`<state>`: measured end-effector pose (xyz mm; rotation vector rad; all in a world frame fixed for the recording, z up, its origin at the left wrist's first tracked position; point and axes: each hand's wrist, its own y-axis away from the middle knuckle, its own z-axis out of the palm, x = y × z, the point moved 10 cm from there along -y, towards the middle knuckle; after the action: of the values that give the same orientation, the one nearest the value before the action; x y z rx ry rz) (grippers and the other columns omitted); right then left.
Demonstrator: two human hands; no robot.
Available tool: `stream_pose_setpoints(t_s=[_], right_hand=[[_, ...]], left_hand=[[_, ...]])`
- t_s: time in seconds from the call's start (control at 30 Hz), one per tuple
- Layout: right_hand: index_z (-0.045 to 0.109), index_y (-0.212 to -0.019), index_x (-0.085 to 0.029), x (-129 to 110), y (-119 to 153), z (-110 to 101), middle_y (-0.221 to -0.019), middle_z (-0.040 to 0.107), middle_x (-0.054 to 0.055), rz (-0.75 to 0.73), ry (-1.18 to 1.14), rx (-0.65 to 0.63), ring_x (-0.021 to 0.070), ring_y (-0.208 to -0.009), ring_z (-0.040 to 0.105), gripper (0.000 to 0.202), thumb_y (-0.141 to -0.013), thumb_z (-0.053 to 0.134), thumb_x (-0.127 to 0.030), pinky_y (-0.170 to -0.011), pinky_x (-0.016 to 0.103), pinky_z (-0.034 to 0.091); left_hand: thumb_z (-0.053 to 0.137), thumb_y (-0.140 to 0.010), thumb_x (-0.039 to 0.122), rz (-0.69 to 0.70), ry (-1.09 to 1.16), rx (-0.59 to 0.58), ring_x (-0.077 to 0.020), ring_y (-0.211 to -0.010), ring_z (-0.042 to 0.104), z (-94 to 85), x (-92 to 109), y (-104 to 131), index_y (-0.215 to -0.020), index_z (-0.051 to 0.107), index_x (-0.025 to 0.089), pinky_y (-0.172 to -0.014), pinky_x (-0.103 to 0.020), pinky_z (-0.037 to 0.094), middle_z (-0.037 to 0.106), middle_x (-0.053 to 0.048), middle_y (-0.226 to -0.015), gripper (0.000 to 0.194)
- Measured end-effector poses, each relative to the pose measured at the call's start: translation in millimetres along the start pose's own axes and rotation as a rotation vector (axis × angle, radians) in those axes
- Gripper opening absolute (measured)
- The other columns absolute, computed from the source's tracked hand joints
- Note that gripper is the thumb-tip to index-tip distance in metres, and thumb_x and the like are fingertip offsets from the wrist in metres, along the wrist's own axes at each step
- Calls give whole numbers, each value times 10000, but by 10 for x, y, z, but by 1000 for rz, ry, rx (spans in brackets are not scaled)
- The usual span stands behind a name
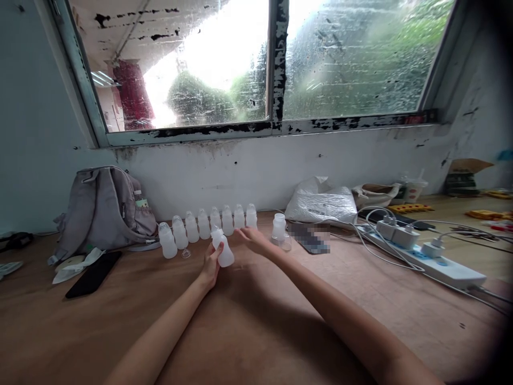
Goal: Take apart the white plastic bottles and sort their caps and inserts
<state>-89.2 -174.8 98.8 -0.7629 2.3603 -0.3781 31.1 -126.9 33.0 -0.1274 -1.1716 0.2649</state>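
My left hand (pixel 211 266) is wrapped round a frosted white baby bottle (pixel 225 255), which tilts with its top to the upper left. To its right, my right hand (pixel 249 239) reaches in over the table with fingers stretched out, slightly blurred, and nothing visible in them. Behind both hands runs a row of similar bottles with clear domed tops, among them the leftmost bottle (pixel 167 243) and the rightmost bottle (pixel 251 216). A small clear plastic piece (pixel 186 253) lies in front of the row. Beyond my right hand stands a bottle without a dome (pixel 279 226), beside a clear cap (pixel 286 243).
A grey backpack (pixel 106 208) leans on the wall at left, with a black phone (pixel 94 274) in front. At right are a silver bag (pixel 320 200), a blurred-out flat object (pixel 310 238) and a white power strip (pixel 449 270) with cables across the table.
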Motion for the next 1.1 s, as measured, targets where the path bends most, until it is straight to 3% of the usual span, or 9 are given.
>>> stream_pose_setpoints(t_s=[0.07, 0.17, 0.33, 0.43, 0.53, 0.67, 0.77, 0.93, 1.1], right_hand=[[608, -842, -159, 308, -38, -255, -852, 595, 83, 128, 149, 15, 186, -789, 551, 276, -806, 443, -377, -708, 286, 393], [617, -807, -135, 654, -22, -490, -863, 595, 116, 245, 247, -33, 224, -849, 549, 151, -717, 565, -244, -709, 306, 401], [624, -719, -127, 938, 110, -425, -740, 614, 92, 363, 256, -208, 150, -537, 569, 205, -528, 695, -110, -479, 241, 415], [623, -704, -133, 902, 130, -346, -712, 621, 74, 352, 207, -253, 104, -444, 531, 207, -516, 705, -101, -406, 200, 382], [622, -787, -152, 774, 77, -359, -745, 631, 52, 302, 127, -246, 76, -426, 523, 198, -605, 677, -207, -387, 174, 376], [574, -968, -166, 563, -34, -633, -918, 613, 65, 217, 16, -59, 68, -520, 551, 279, -779, 494, -356, -410, 156, 391], [571, -978, -141, 454, -58, -781, -847, 616, 70, 157, -149, 33, 78, -514, 536, 328, -792, 461, -388, -368, 154, 369], [612, -880, -141, 404, -25, -538, -712, 601, 49, 124, -288, -201, 80, -482, 517, 321, -747, 525, -420, -324, 146, 338], [620, -839, -138, 419, -5, -451, -733, 601, 55, 142, -265, -228, 74, -458, 505, 358, -719, 542, -467, -311, 148, 327]], left_hand=[[620, -668, 433, 4, -35, 33, -174, -794, 571, -72, -12, -10, -938, 592, 152, -611, -222, 426, 609, -75, -933, 391], [634, -658, 420, 8, -92, 39, -158, -740, 568, -121, -36, -28, -915, 600, 148, -559, -206, 406, 610, -65, -871, 376], [663, -624, 418, -28, -120, 5, -164, -711, 577, -92, -100, -33, -946, 585, 147, -560, -220, 416, 612, -80, -872, 428], [682, -603, 406, -28, -139, -23, -167, -706, 586, -56, -109, -34, -973, 563, 153, -587, -235, 429, 619, -82, -867, 464], [674, -610, 400, -19, -187, -86, -179, -726, 591, 10, -132, -39, -959, 570, 154, -603, -238, 434, 628, -83, -850, 440], [661, -628, 378, 25, -338, -181, -207, -793, 582, 115, -186, -40, -943, 601, 151, -650, -259, 442, 630, -93, -863, 393], [654, -636, 374, 54, -406, -219, -219, -814, 575, 172, -219, -33, -948, 610, 151, -675, -277, 448, 627, -95, -883, 386], [650, -634, 389, 59, -380, -207, -216, -792, 581, 181, -203, -22, -941, 610, 161, -666, -278, 455, 626, -83, -870, 384], [598, -685, 408, 90, -455, -250, -214, -824, 574, 240, -160, -2, -979, 581, 147, -702, -281, 450, 618, -90, -893, 393]])
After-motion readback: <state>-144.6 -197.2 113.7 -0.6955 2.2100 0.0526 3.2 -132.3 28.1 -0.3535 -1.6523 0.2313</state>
